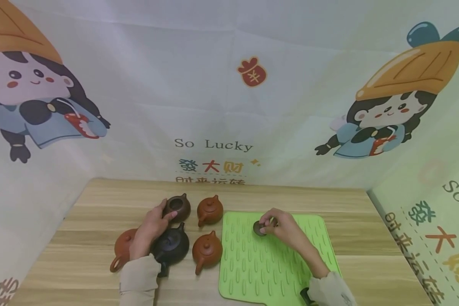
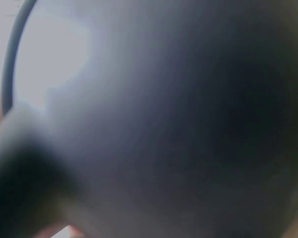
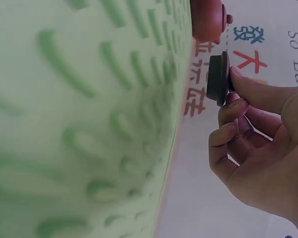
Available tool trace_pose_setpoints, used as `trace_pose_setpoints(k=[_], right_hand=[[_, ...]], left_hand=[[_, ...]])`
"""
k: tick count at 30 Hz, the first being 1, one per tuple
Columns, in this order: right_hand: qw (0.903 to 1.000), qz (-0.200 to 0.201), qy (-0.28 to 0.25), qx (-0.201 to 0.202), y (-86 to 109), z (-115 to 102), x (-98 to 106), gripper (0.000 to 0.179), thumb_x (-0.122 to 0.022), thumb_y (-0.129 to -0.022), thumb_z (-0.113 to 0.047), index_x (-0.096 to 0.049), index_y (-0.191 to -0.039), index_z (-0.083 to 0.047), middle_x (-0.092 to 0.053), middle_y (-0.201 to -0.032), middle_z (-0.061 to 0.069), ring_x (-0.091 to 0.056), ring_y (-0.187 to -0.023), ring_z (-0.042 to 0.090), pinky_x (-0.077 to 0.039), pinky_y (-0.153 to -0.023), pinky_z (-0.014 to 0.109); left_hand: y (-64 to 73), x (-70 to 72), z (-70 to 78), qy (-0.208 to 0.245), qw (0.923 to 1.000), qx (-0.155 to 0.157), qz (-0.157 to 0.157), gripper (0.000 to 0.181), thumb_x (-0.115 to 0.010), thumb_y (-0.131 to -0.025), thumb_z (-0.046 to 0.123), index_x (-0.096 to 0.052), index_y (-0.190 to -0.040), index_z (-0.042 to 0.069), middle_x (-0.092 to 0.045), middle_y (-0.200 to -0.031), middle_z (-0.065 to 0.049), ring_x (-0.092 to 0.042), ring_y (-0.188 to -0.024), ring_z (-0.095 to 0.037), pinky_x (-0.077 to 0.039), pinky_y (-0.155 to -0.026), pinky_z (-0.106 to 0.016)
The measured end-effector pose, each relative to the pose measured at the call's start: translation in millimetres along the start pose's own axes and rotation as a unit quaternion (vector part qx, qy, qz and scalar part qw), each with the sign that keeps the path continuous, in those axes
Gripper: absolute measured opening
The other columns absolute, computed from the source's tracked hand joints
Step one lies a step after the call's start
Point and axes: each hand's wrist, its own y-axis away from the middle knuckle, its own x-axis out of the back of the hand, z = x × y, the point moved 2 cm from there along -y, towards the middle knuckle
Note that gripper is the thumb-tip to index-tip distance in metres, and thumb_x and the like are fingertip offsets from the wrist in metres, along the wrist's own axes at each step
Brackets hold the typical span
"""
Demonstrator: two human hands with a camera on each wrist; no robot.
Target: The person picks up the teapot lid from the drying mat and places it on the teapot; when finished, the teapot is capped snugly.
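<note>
My left hand point(image 1: 151, 228) grips a dark brown teapot point(image 1: 182, 209) at its near left side, thumb by the round uncovered opening. My right hand point(image 1: 282, 225) pinches a small dark teapot lid point(image 1: 258, 229) above the green mat point(image 1: 245, 255). In the right wrist view the lid point(image 3: 217, 79) is held on edge by its knob side, between thumb and fingers. A black teapot point(image 1: 172, 244) with its lid on stands just right of my left forearm. Partly hidden behind that forearm is a reddish-brown teapot point(image 1: 123, 246). A blurred dark rounded surface point(image 2: 164, 124) fills the left wrist view.
Two more reddish-brown teapots, a far one point(image 1: 210, 211) and a nearer one point(image 1: 208, 251), stand lidded between the black teapot and the mat. The wooden table point(image 1: 375, 263) ends at a printed cloth backdrop point(image 1: 214, 106) at the back and sides.
</note>
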Motion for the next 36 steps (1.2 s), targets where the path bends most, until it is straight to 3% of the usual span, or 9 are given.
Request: trace_pose_setpoints(k=[4, 12, 20, 26, 29, 32, 36], right_hand=[[1.0000, -0.003, -0.001, 0.000, -7.8, -8, -3, 0.010, -0.081, -0.096, 0.001, -0.075, -0.104, 0.002, -0.068, -0.096, 0.007, -0.064, -0.084, 0.014, -0.053, -0.068, 0.023], [0.9995, -0.002, 0.013, 0.030, -26.3, -25, -10, 0.012, -0.084, -0.093, 0.001, -0.076, -0.102, 0.003, -0.070, -0.092, 0.008, -0.063, -0.080, 0.010, -0.052, -0.068, 0.022], [0.9974, -0.006, 0.031, 0.064, -41.3, -39, -20, 0.014, -0.087, -0.091, 0.000, -0.076, -0.100, 0.002, -0.070, -0.089, 0.007, -0.060, -0.078, 0.006, -0.052, -0.070, 0.021], [0.9962, -0.016, 0.036, 0.077, -55.8, -53, -30, 0.015, -0.088, -0.091, -0.004, -0.077, -0.100, 0.000, -0.070, -0.090, 0.005, -0.059, -0.078, 0.004, -0.053, -0.073, 0.021], [0.9956, -0.022, 0.041, 0.081, -63.6, -61, -35, 0.015, -0.089, -0.091, -0.006, -0.077, -0.100, -0.001, -0.069, -0.090, 0.004, -0.058, -0.078, 0.004, -0.052, -0.073, 0.021], [0.9954, -0.029, 0.041, 0.082, -70.6, -68, -41, 0.014, -0.089, -0.092, -0.007, -0.078, -0.100, -0.003, -0.069, -0.089, 0.002, -0.058, -0.078, 0.004, -0.052, -0.073, 0.021], [0.9951, -0.037, 0.037, 0.084, -78.4, -78, -48, 0.012, -0.088, -0.093, -0.007, -0.078, -0.099, -0.003, -0.068, -0.088, 0.001, -0.057, -0.076, 0.005, -0.050, -0.071, 0.020]], left_hand=[[-5.3, -2.2, -5.7, -0.006, 1.0000, 0.001, -0.007, 0.086, -0.062, -0.113, 0.040, -0.021, -0.169, -0.013, -0.033, -0.165, -0.044, -0.034, -0.154, -0.063, -0.033, -0.126, -0.072], [1.4, 1.8, 4.3, -0.004, 1.0000, 0.002, -0.006, 0.083, -0.060, -0.114, 0.036, -0.019, -0.170, -0.011, -0.032, -0.166, -0.043, -0.035, -0.155, -0.061, -0.032, -0.127, -0.070], [19.4, 10.6, 27.2, 0.013, 0.9999, -0.003, 0.009, 0.081, -0.063, -0.113, 0.035, -0.026, -0.166, -0.015, -0.036, -0.162, -0.045, -0.037, -0.152, -0.063, -0.034, -0.125, -0.072], [36.5, 22.5, 54.7, 0.013, 0.9999, -0.003, 0.004, 0.076, -0.063, -0.113, 0.025, -0.027, -0.162, -0.020, -0.036, -0.159, -0.048, -0.038, -0.150, -0.065, -0.036, -0.124, -0.072], [44.0, 28.5, 69.9, 0.012, 0.9998, 0.005, -0.014, 0.072, -0.059, -0.114, 0.019, -0.024, -0.162, -0.022, -0.032, -0.161, -0.048, -0.034, -0.152, -0.065, -0.033, -0.126, -0.071], [47.3, 29.7, 76.3, 0.011, 0.9998, 0.005, -0.014, 0.071, -0.058, -0.114, 0.017, -0.024, -0.162, -0.023, -0.032, -0.161, -0.049, -0.034, -0.152, -0.065, -0.033, -0.126, -0.071], [44.9, 27.1, 72.2, 0.000, 1.0000, -0.002, 0.002, 0.070, -0.061, -0.112, 0.016, -0.028, -0.160, -0.022, -0.036, -0.158, -0.049, -0.038, -0.148, -0.067, -0.036, -0.123, -0.072]])
